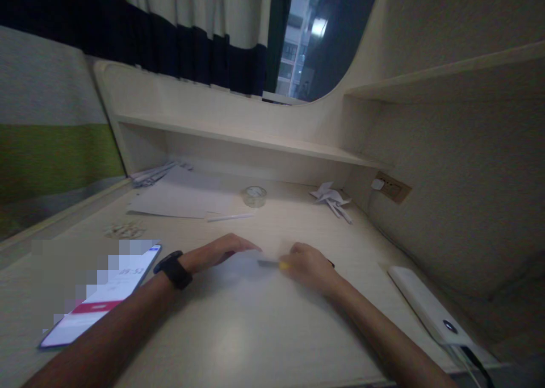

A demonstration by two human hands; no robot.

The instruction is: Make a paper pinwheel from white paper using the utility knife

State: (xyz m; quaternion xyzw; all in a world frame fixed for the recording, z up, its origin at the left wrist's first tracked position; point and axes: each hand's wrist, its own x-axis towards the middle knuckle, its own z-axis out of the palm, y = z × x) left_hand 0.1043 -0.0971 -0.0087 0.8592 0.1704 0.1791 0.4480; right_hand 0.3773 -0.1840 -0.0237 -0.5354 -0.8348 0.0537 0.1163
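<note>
In the head view, my right hand [309,267] is closed around a utility knife [283,265]. The knife has a yellow front end, and its grey blade points left; both are smeared by motion. A white sheet of paper [247,270] lies blurred on the desk between my hands, its edges hard to make out. My left hand [219,251], with a black watch at the wrist, reaches over the paper's left side with fingers stretched out. The blade is over the paper's right part; I cannot tell whether it touches.
Behind my hands are a roll of clear tape [254,196], a thin white paper stick [230,217] and stacked paper sheets [179,195]. A paper pinwheel [330,196] lies at the back right. A phone [102,303] is at left, small pale pieces [125,229] beyond it, a white power strip [426,305] right.
</note>
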